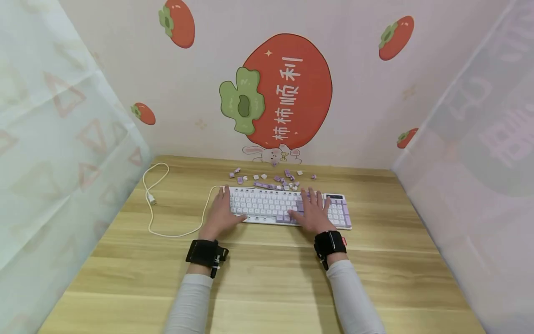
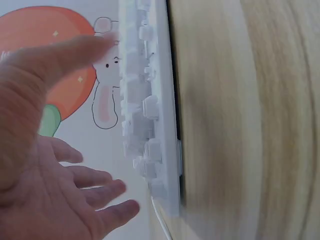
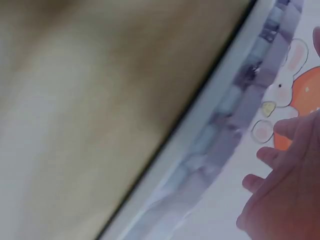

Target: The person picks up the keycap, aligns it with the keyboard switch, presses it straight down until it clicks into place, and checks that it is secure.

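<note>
A white and purple keyboard [image 1: 263, 204] lies lengthwise across the table. Its top row and part of its front row show bare spots without keycaps. At its left end is the left hand [image 1: 220, 213], thumb by the front edge and fingers toward the back corner. In the left wrist view this hand [image 2: 60, 190] has its fingers spread beside the keyboard [image 2: 167, 125]. Over the right-hand keys is the right hand [image 1: 314, 215], fingers spread. The right wrist view shows this hand [image 3: 287, 185] extended above the blurred keyboard [image 3: 165, 165]; contact is unclear.
Several loose purple and white keycaps [image 1: 287, 173] lie behind the keyboard, with a long purple keycap [image 1: 262, 185] near its back edge. A white cable [image 1: 175, 235] loops over the wooden table [image 1: 267, 283] at left, ending in a plug [image 1: 152, 199]. A printed backdrop [image 1: 354, 116] stands behind.
</note>
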